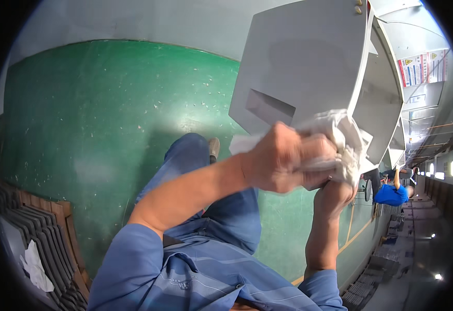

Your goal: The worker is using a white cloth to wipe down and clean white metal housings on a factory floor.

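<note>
My left hand [284, 161] is a closed fist, slightly smeared by motion, with a crumpled white cloth [348, 158] bunched at its fingers. Just beyond it, my right hand [336, 198] grips the lower end of the same cloth; some of its fingers are hidden behind the cloth. Both hands are close together at the near lower edge of a large light grey box-like housing [309, 52]. A rectangular opening [270, 110] shows in the housing's flat face. Its right side reveals a hollow, open interior [374, 98].
Dark grey slotted parts [47, 254] stand in a row at the lower left beside brown boards [63, 215], with a white crumpled piece [36, 267] on them. Small scraps litter the green floor [81, 114]. A person in blue [391, 195] is farther off at right.
</note>
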